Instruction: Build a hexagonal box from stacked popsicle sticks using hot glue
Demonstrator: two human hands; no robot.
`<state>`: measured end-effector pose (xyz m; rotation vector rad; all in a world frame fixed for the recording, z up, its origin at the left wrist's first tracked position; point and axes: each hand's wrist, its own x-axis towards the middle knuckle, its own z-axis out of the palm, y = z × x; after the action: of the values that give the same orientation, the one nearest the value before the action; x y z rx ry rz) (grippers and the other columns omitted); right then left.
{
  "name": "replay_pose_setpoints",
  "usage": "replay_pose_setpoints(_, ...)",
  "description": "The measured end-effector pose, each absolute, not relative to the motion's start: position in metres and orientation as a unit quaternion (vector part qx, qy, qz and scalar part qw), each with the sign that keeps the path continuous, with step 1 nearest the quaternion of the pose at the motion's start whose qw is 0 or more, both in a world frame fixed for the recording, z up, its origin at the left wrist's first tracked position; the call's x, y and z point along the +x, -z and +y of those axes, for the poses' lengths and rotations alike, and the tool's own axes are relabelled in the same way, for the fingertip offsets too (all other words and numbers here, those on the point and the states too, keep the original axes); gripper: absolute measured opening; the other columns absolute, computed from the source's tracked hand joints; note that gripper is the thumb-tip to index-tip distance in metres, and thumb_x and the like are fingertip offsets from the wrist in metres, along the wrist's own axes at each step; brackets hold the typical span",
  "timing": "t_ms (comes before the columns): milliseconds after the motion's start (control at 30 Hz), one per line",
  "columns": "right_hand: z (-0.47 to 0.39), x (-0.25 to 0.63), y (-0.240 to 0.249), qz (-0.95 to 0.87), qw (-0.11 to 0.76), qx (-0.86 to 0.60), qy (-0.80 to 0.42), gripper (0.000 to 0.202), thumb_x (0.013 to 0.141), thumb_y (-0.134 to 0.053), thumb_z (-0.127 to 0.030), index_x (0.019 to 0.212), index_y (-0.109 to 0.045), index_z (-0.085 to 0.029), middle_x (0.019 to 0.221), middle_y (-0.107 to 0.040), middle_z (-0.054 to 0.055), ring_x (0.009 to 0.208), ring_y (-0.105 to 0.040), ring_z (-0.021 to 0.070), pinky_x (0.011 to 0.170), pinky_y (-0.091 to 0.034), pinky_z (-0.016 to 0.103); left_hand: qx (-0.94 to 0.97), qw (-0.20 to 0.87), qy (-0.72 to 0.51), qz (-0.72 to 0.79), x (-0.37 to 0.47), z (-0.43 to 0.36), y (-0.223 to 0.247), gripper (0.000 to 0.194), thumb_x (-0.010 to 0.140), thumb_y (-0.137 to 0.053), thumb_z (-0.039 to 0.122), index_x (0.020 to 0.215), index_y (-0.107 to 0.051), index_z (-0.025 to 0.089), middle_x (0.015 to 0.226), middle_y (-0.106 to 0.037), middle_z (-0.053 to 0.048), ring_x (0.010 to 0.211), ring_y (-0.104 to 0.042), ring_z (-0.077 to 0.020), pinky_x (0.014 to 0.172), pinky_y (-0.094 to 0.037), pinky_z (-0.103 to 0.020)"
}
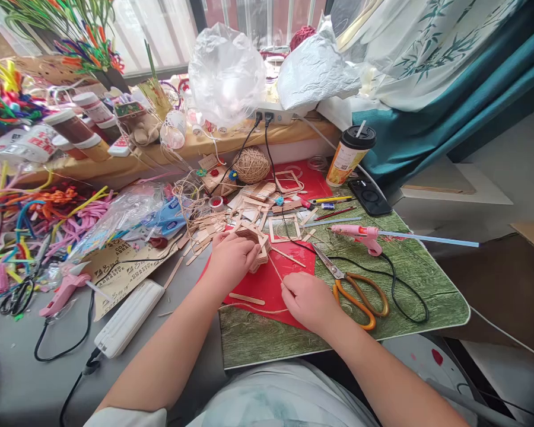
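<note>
My left hand (234, 259) is closed on a small many-sided box of stacked wooden craft sticks (261, 255), its fingers over the near left rim. My right hand (309, 299) pinches a length of thin twine (275, 266), drawn straight between its fingertips and the box. Slack twine trails below the hand across a red sheet (289, 296), which lies under the box. One loose craft stick (247, 299) rests on the sheet below the box. Orange-handled scissors (345, 279) lie partly open just right of my right hand. The left fingertips' exact contact is partly hidden.
A pink glue gun (358, 236) with its cord lies at the right on the green mat (258, 344). Behind are a twine ball (251, 166), a lidded cup (350, 155) and a phone (370, 197). A white power strip (129, 317) and second glue gun (64, 293) lie left.
</note>
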<state>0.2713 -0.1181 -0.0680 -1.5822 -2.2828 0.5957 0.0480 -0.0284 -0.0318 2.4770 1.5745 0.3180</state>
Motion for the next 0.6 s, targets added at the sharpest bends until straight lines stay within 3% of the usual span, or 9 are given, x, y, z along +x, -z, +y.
replay_pose_setpoints(200,-0.120,0.271,0.071,-0.792,0.146,-0.549,-0.224,0.030,0.100,-0.054,-0.016,0.071,-0.050,-0.021,0.072,-0.062,0.000,0.071,-0.051,0.0160,0.067,-0.027,0.032,0.839,0.081,-0.106,0.528,0.048,-0.029,0.034,0.045,0.111,-0.044,0.038,0.077,-0.068,0.022,0.086,-0.075,0.000,0.094,-0.063,-0.0204,0.108,-0.036,-0.047)
replay_pose_setpoints(600,-0.119,0.270,0.079,-0.783,0.162,-0.551,-0.240,0.030,0.105,-0.052,-0.022,0.075,-0.050,-0.022,0.077,-0.064,0.001,0.073,-0.055,0.0170,0.068,-0.030,0.032,0.830,0.042,-0.149,0.536,0.050,-0.034,0.036,0.042,0.109,-0.049,0.043,0.088,-0.081,0.027,0.130,-0.072,-0.004,0.127,-0.057,-0.0308,0.112,-0.039,-0.056)
